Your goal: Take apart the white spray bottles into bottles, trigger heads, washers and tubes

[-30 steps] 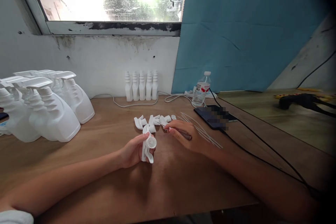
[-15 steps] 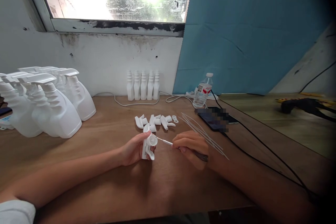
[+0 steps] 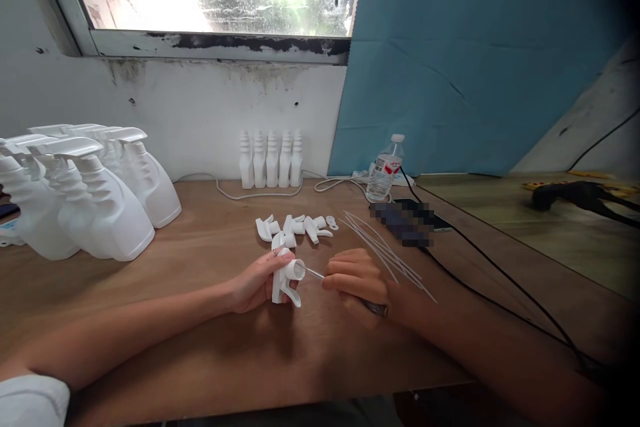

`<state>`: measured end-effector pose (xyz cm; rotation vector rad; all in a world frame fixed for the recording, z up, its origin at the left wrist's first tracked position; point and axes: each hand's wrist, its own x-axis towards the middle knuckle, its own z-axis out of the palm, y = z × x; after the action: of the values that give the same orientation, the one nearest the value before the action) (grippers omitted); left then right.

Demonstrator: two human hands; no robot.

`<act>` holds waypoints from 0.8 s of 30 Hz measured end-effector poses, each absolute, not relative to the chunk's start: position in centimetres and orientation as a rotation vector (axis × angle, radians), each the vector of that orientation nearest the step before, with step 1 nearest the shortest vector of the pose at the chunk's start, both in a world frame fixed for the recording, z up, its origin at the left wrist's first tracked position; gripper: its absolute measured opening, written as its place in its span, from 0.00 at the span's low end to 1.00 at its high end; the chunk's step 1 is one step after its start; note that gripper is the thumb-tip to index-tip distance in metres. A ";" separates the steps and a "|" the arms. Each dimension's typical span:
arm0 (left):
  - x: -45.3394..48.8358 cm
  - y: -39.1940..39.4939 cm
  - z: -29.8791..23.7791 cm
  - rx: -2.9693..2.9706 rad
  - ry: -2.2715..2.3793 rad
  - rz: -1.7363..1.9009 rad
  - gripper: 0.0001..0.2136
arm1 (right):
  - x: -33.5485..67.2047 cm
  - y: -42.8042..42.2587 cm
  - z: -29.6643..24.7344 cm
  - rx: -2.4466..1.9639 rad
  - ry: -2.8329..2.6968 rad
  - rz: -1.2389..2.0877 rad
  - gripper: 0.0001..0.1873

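My left hand [image 3: 256, 285] is closed round a white trigger sprayer head [image 3: 285, 278] and holds it just above the wooden table [image 3: 200, 347], its round cap turned to the right. My right hand [image 3: 356, 280] pinches a thin metal-tipped tool [image 3: 314, 273] whose tip goes into the cap's opening. Its dark handle sticks out below my fingers. Several more white sprayer heads [image 3: 295, 228] lie in a small heap just behind my hands. Thin clear dip tubes [image 3: 385, 252] are spread on the table to the right.
White spray bottles [image 3: 95, 203] stand in a group at the left. A row of small white bottles [image 3: 270, 160] lines the wall. A water bottle [image 3: 384, 169], a phone [image 3: 407, 221] and black cables [image 3: 500, 293] are at the right. A dark tool [image 3: 575, 193] rests far right.
My right hand came back from the heap with the tool, then pushed its tip into the sprayer head's cap. My left hand turned the head slightly to the right.
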<state>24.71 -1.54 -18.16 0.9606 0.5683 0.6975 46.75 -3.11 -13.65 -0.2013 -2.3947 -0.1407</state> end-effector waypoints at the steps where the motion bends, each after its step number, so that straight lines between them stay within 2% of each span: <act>1: 24.7 -1.6 -18.2 0.959 0.566 0.705 0.11 | 46.5 -3.3 -13.6 -0.219 -2.392 -0.144 0.10; 5: 24.8 -1.6 -18.3 0.961 0.557 0.730 0.12 | 45.9 -3.8 -13.8 -0.302 -2.290 -0.027 0.11; 13: 24.6 -1.3 -17.8 0.926 0.578 0.660 0.11 | 46.2 -3.3 -14.1 -0.485 -2.134 0.446 0.13; 24: 24.3 -1.1 -17.8 0.912 0.588 0.623 0.11 | 46.2 -3.3 -15.6 -0.308 -2.166 0.290 0.14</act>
<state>24.35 -1.10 -17.77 0.9124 0.5883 0.6234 46.17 -3.32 -15.56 -0.3080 -2.1661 0.2901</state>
